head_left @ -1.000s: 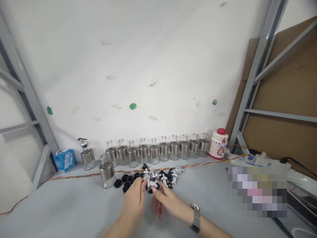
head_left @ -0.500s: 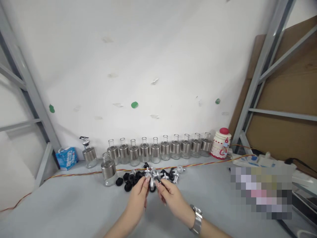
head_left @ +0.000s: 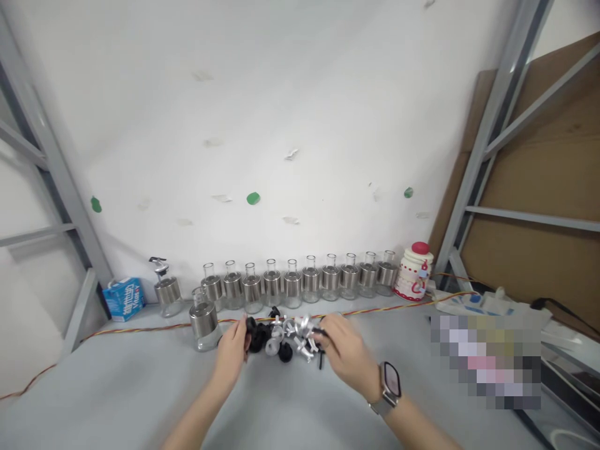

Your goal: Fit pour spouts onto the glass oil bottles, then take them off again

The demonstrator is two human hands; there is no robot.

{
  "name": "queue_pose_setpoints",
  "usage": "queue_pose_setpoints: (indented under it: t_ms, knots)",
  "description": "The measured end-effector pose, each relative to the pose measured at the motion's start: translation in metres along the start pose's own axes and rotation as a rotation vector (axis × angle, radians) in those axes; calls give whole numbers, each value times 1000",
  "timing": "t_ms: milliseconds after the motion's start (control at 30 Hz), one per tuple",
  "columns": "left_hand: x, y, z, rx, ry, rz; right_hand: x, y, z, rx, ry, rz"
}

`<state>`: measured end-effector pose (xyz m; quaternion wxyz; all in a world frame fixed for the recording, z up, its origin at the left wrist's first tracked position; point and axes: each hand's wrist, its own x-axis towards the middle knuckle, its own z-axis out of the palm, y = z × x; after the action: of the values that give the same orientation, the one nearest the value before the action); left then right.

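Note:
My left hand is at the left side of a loose pile of parts, thumb and fingers curled around a black stopper. More black stoppers lie against its fingertips. My right hand, slightly blurred and wearing a watch, pinches the black lever of a silver pourer spout at the pile's right side. Between the hands lie several silver spouts, grey collars and a black stopper. My palms hide part of the pile.
Glass bottles with metal sleeves stand in a row along the wall. One bottle is nearer; another with a spout stands left. A blue carton, a white jar and a twisted wire are also on the grey table.
My hands were together over the pile and have moved apart, the left one leftward to the black stoppers and the right one rightward. Loose parts now show between them.

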<state>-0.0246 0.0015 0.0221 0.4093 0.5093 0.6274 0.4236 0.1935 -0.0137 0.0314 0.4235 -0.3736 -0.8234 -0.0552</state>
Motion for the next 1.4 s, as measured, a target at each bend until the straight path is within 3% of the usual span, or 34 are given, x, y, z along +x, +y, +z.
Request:
queue_pose_setpoints:
  t_ms: [67,200,300,400,467,567,667,733,800,967,1067,1233,1400]
  knots:
    - [6,-3,-5,177,143,190,1,2,5,188,46,314]
    - [13,-18,-1,814,290,578,2,4,26,725,-91,771]
    - [16,-28,5,992,337,632,2,2,37,999,-189,932]
    - [15,-28,9,935,431,683,1,-2,38,1162,-249,1021]
    - [9,-24,11,823,367,761,1,-5,37,1224,-286,1052]
    - [-8,-19,19,656,51,880,-1,-10,35,1242,-345,1053]
    - [-24,-19,30,516,-199,857,-3,-14,37,1225,-414,1031]
    - [-29,-22,36,439,-275,791,-4,-14,40,1196,-420,1020]
    - [-28,-27,40,375,-284,723,-5,-12,43,1132,-390,1004]
    - [-14,-38,39,280,-168,566,-4,-6,46,992,-220,936]
    - [-11,-38,38,263,-142,513,-4,-7,44,981,-212,917]
    - [-15,-36,39,274,-178,544,-7,-12,47,1014,-303,854]
    - [-20,-29,36,361,-210,617,-8,-15,51,1032,-256,814]
